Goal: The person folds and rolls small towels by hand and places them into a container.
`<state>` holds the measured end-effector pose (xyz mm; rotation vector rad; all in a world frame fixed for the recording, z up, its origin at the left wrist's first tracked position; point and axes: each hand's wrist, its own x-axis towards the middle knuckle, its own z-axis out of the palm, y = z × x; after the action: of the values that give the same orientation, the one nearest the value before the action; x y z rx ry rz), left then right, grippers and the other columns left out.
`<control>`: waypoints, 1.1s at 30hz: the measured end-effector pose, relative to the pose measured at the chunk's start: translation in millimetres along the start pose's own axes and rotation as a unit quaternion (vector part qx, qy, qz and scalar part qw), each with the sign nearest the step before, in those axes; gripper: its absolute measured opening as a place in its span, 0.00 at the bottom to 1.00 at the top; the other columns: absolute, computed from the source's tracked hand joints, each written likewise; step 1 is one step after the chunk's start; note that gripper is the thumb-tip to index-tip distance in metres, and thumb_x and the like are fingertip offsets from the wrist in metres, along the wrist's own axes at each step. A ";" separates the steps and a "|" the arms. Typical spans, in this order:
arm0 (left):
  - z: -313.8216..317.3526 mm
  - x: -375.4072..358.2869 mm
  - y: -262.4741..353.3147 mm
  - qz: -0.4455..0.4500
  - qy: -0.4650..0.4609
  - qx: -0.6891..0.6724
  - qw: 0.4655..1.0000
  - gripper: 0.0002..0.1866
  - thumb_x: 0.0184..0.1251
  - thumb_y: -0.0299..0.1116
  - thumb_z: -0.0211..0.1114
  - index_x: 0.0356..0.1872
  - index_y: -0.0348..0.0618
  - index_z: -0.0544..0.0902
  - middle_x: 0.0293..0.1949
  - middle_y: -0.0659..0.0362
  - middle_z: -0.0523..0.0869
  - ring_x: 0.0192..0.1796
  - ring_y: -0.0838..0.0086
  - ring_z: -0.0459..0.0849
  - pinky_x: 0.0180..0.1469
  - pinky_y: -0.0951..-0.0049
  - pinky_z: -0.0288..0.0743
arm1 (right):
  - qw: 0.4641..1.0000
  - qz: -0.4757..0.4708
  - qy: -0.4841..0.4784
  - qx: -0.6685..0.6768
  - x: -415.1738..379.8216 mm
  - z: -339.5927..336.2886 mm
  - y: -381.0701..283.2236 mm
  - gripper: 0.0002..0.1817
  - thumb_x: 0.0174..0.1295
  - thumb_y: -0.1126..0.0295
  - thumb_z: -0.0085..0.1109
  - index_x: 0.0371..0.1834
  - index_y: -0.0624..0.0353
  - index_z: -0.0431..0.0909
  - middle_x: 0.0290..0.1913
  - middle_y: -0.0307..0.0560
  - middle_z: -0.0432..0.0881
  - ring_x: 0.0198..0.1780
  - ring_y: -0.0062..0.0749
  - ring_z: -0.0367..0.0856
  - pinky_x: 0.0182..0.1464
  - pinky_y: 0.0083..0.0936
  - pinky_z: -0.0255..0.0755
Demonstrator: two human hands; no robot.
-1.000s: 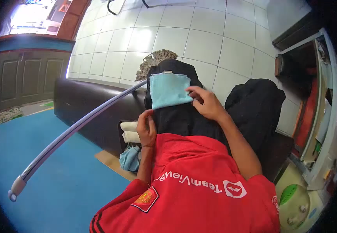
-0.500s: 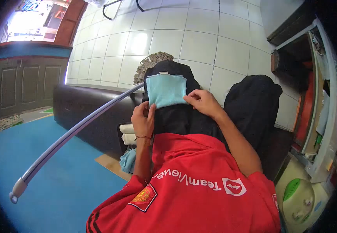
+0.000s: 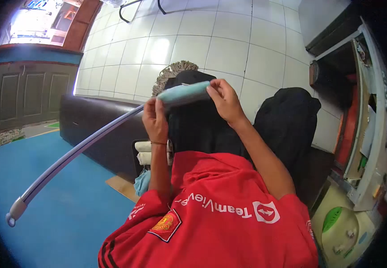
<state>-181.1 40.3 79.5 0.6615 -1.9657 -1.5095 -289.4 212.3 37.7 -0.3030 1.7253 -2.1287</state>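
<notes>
A folded light-blue cloth (image 3: 184, 93) is lifted above my left knee, tilted so that it shows as a narrow, slightly blurred strip. At its left end, my left hand (image 3: 156, 121) pinches a corner between thumb and fingers. My right hand (image 3: 224, 100) grips the opposite end the same way. A small pale tag shows at the cloth's far edge. Beneath lies my leg in black trousers (image 3: 193, 129).
A mop handle (image 3: 77, 156) slants past my left side, with the mop's strands (image 3: 171, 73) beyond my knee. Rolled cream cloths (image 3: 144, 152) and a blue cloth (image 3: 142, 181) sit in a dark holder beside my left forearm. A cabinet (image 3: 358, 111) stands at right.
The cloth lay flat on my thigh and is now raised and tilted between both hands. My hands have moved up and away from my body.
</notes>
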 end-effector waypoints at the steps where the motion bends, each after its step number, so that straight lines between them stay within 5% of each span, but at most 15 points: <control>1: 0.9 0.7 6.0 0.038 0.010 0.005 0.999 0.09 0.72 0.32 0.55 0.42 0.35 0.76 0.36 0.62 0.79 0.38 0.84 0.74 0.40 0.84 0.68 | 0.999 -0.043 0.004 0.002 0.1 4.1 -8.1 0.11 0.63 0.68 0.56 0.43 0.64 0.72 0.33 0.40 0.78 0.36 0.19 0.76 0.39 0.20 0.70; 5: -6.0 -16.7 3.7 0.108 0.050 0.114 0.986 0.10 0.72 0.33 0.55 0.41 0.34 0.76 0.36 0.62 0.77 0.39 0.81 0.74 0.42 0.80 0.69 | 0.998 -0.059 -0.024 -0.009 -11.1 5.3 -16.3 0.10 0.63 0.69 0.57 0.41 0.63 0.72 0.33 0.41 0.78 0.36 0.22 0.77 0.40 0.22 0.71; 7: -20.2 -28.5 -16.3 -0.008 -0.028 0.139 0.990 0.10 0.70 0.33 0.57 0.41 0.35 0.77 0.36 0.62 0.78 0.40 0.80 0.75 0.44 0.79 0.70 | 0.998 -0.040 -0.020 -0.039 -17.4 -1.2 11.4 0.09 0.60 0.70 0.58 0.39 0.62 0.73 0.33 0.43 0.80 0.37 0.23 0.79 0.42 0.22 0.72; 9: -29.8 -43.9 -34.2 -0.111 -0.046 0.100 0.988 0.10 0.69 0.33 0.59 0.42 0.35 0.78 0.37 0.62 0.79 0.40 0.80 0.76 0.44 0.79 0.70 | 0.986 0.086 -0.069 -0.128 -22.0 -6.8 38.1 0.09 0.58 0.71 0.59 0.38 0.63 0.75 0.34 0.45 0.82 0.38 0.24 0.80 0.43 0.22 0.73; 10: -27.9 -45.0 -37.2 -0.115 -0.017 0.083 0.990 0.09 0.68 0.32 0.60 0.37 0.34 0.77 0.30 0.65 0.78 0.35 0.83 0.75 0.40 0.82 0.70 | 0.992 0.074 -0.052 -0.087 -23.1 -6.7 46.1 0.11 0.57 0.71 0.59 0.40 0.64 0.76 0.36 0.47 0.84 0.39 0.27 0.82 0.43 0.24 0.74; 14: -16.4 -33.8 -23.8 -0.107 -0.011 0.101 0.989 0.16 0.68 0.40 0.62 0.35 0.33 0.82 0.27 0.66 0.78 0.31 0.85 0.73 0.35 0.82 0.67 | 0.989 0.133 -0.048 -0.031 -16.4 -10.3 41.5 0.14 0.58 0.68 0.60 0.44 0.65 0.76 0.35 0.49 0.84 0.39 0.28 0.83 0.43 0.24 0.75; 15: -17.9 -27.6 -21.9 -0.103 -0.009 0.100 0.990 0.16 0.68 0.40 0.62 0.35 0.33 0.82 0.27 0.66 0.78 0.31 0.85 0.73 0.35 0.82 0.67 | 0.989 0.137 -0.044 -0.038 -15.8 -8.3 43.1 0.16 0.58 0.66 0.61 0.45 0.65 0.76 0.36 0.49 0.84 0.39 0.28 0.83 0.43 0.24 0.74; 17: -24.1 -11.0 -17.2 -0.271 -0.059 0.199 0.940 0.22 0.68 0.47 0.60 0.37 0.32 0.83 0.32 0.64 0.81 0.36 0.83 0.74 0.41 0.82 0.68 | 0.989 0.138 -0.033 -0.043 -14.0 -8.2 46.6 0.18 0.58 0.64 0.62 0.47 0.64 0.76 0.36 0.50 0.85 0.39 0.28 0.83 0.43 0.23 0.74; 19: -27.0 5.3 -33.0 -0.215 -0.054 0.149 0.964 0.26 0.66 0.51 0.60 0.39 0.31 0.84 0.34 0.61 0.83 0.36 0.81 0.75 0.40 0.81 0.68 | 0.986 0.154 -0.046 -0.048 -13.2 -7.6 46.0 0.20 0.58 0.61 0.63 0.48 0.63 0.76 0.36 0.50 0.84 0.39 0.27 0.82 0.44 0.24 0.73; 22: -25.5 38.3 -40.8 -0.190 -0.085 0.188 0.960 0.29 0.64 0.51 0.63 0.50 0.31 0.78 0.33 0.60 0.82 0.32 0.81 0.76 0.34 0.80 0.69 | 0.969 0.243 -0.030 -0.030 4.3 -6.4 36.7 0.25 0.57 0.59 0.65 0.53 0.63 0.73 0.38 0.51 0.83 0.41 0.29 0.81 0.45 0.25 0.73; 24: -20.7 53.7 -26.7 -0.295 -0.092 0.130 0.942 0.34 0.57 0.49 0.70 0.54 0.32 0.69 0.27 0.60 0.79 0.24 0.82 0.75 0.25 0.81 0.67 | 0.970 0.242 -0.016 -0.026 14.6 -4.1 47.0 0.27 0.56 0.59 0.65 0.55 0.62 0.72 0.39 0.51 0.83 0.42 0.29 0.80 0.46 0.26 0.72; 26: -15.5 64.8 -27.3 -0.301 -0.091 0.125 0.941 0.36 0.56 0.47 0.71 0.56 0.33 0.66 0.26 0.61 0.78 0.22 0.81 0.74 0.23 0.80 0.67 | 0.965 0.262 0.011 0.002 23.2 0.0 57.4 0.32 0.54 0.60 0.67 0.60 0.61 0.68 0.41 0.52 0.82 0.44 0.30 0.79 0.48 0.27 0.72; 33: -4.5 79.5 -55.7 -0.304 -0.112 0.119 0.939 0.44 0.55 0.37 0.73 0.66 0.35 0.53 0.26 0.59 0.80 0.24 0.80 0.76 0.23 0.79 0.68 | 0.985 0.171 0.031 0.013 32.5 15.2 73.6 0.29 0.53 0.70 0.65 0.59 0.62 0.67 0.44 0.53 0.81 0.44 0.31 0.79 0.47 0.27 0.73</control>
<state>-232.5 -30.6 37.4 1.3521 -2.2652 -1.7660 -301.1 172.4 -32.9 0.0656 1.6438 -1.9243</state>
